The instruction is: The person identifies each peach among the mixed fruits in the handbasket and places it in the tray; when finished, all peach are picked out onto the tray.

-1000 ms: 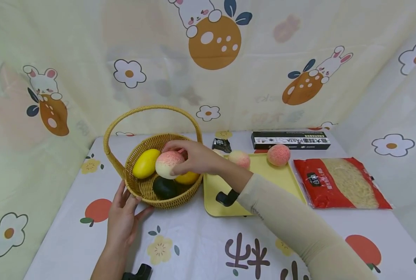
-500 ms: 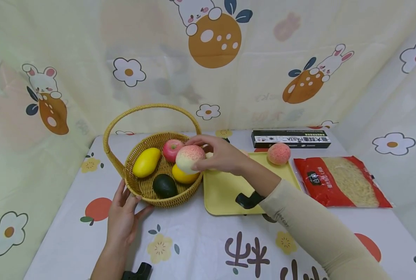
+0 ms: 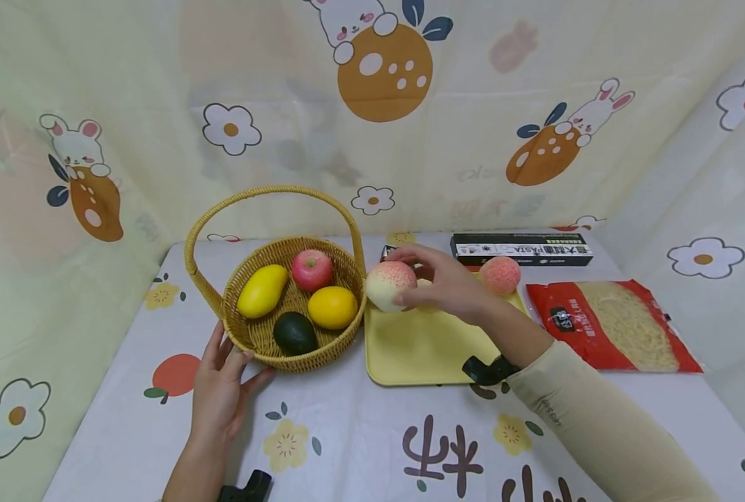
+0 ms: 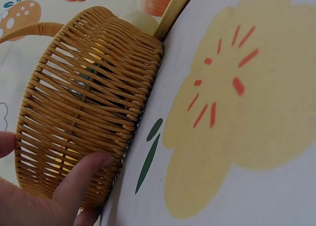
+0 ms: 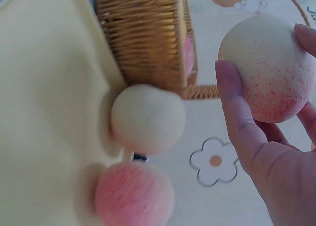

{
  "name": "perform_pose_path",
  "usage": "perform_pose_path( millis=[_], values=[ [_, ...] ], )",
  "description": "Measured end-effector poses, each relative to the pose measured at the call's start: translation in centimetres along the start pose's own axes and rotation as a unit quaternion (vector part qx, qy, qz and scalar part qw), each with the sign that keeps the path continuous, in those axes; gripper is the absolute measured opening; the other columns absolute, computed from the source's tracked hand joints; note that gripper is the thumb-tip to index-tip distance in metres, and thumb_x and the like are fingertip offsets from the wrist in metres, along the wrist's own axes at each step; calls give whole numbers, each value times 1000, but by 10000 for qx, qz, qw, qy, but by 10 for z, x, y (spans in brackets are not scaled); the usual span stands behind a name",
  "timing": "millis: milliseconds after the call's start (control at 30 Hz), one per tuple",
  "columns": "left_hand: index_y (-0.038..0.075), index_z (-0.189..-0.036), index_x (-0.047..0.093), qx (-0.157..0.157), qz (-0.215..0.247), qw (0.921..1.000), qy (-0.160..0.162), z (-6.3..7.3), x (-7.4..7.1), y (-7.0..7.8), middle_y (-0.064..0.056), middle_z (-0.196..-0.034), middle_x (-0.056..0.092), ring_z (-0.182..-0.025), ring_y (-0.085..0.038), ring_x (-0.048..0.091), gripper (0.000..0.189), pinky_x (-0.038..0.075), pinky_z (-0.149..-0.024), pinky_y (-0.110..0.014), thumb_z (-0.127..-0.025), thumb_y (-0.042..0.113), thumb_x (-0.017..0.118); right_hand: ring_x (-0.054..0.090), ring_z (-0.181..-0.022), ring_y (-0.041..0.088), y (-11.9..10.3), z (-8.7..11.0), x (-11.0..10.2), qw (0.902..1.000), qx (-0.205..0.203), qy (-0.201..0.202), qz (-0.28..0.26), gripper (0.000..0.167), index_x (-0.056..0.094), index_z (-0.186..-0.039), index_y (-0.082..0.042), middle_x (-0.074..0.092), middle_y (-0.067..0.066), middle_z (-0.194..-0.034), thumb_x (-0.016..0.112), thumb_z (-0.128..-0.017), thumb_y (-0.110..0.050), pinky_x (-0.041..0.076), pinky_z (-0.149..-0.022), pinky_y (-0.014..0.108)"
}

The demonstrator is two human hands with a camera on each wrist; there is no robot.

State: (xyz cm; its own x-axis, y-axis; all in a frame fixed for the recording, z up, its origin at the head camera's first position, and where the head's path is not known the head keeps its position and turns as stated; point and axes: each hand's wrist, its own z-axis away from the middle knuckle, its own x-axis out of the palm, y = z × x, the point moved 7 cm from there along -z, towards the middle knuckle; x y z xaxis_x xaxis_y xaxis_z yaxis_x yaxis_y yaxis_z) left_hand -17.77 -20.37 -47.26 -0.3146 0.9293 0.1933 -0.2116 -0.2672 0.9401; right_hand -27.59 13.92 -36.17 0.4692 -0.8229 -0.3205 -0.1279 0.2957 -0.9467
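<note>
A pink-and-cream peach (image 3: 389,287) is held by my right hand (image 3: 450,282) above the left end of the yellow tray (image 3: 422,355). In the right wrist view, fingers and thumb grip that peach's sides, clear of the two peaches on the tray, a pale one (image 5: 148,118) and a pinker one (image 5: 134,194). Spread fingers of my left hand (image 3: 218,397) rest against the outer wall of the wicker basket (image 3: 322,361); its thumb (image 4: 84,179) touches the weave. Inside lie a mango (image 3: 262,291), an apple (image 3: 312,270), a lemon (image 3: 332,307) and an avocado (image 3: 295,334).
Another peach (image 3: 500,275) sits at the tray's back right. Behind it lies a black pasta box (image 3: 523,249), and to the right a red bag of pasta (image 3: 610,326). A small black packet (image 3: 387,252) is partly hidden behind my right hand. The basket handle (image 3: 278,189) arches high.
My right hand has carried the peach rightward, from over the basket to over the tray. The apple and lemon are now uncovered. My left hand has stayed at the basket.
</note>
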Motion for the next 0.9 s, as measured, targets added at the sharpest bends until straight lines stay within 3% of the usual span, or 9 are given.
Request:
perform_pose_path(
  millis=[167, 367, 600, 900],
  values=[
    [48, -167, 17, -14, -21, 10000, -2, -1, 0, 0, 3, -176, 24, -148, -28, 49, 80, 62, -94, -50, -106, 8, 50, 62, -114, 34, 16, 14, -11, 9997, 150, 110, -154, 58, 59, -143, -12, 58, 14, -143, 80, -89, -8, 67, -85, 44],
    [48, -167, 17, -27, -18, 10000, 8, 0, 0, 1, 2, -176, 24, -148, -28, 49, 80, 62, -94, -49, -106, 8, 50, 61, -116, 35, 33, 27, -26, 9988, 293, 392, 102, 58, 60, -142, -13, 60, 14, -140, 81, -88, -12, 67, -84, 43],
    [47, -168, 16, -36, -55, 10000, 25, -1, -1, 0, 2, -176, 24, -148, -28, 48, 81, 63, -94, -48, -106, 9, 50, 58, -120, 38, 54, 44, -45, 9969, 559, 558, -71, 59, 56, -143, -12, 54, 16, -144, 81, -90, -14, 67, -87, 42],
    [48, -167, 17, -50, -47, 10000, 37, 0, 0, 0, 3, -176, 24, -148, -28, 49, 80, 63, -94, -47, -106, 9, 50, 53, -131, 40, 79, 75, -71, 9903, 983, 894, 412, 68, 50, -150, -13, 48, 15, -153, 83, -91, -26, 66, -89, 37]
  ],
)
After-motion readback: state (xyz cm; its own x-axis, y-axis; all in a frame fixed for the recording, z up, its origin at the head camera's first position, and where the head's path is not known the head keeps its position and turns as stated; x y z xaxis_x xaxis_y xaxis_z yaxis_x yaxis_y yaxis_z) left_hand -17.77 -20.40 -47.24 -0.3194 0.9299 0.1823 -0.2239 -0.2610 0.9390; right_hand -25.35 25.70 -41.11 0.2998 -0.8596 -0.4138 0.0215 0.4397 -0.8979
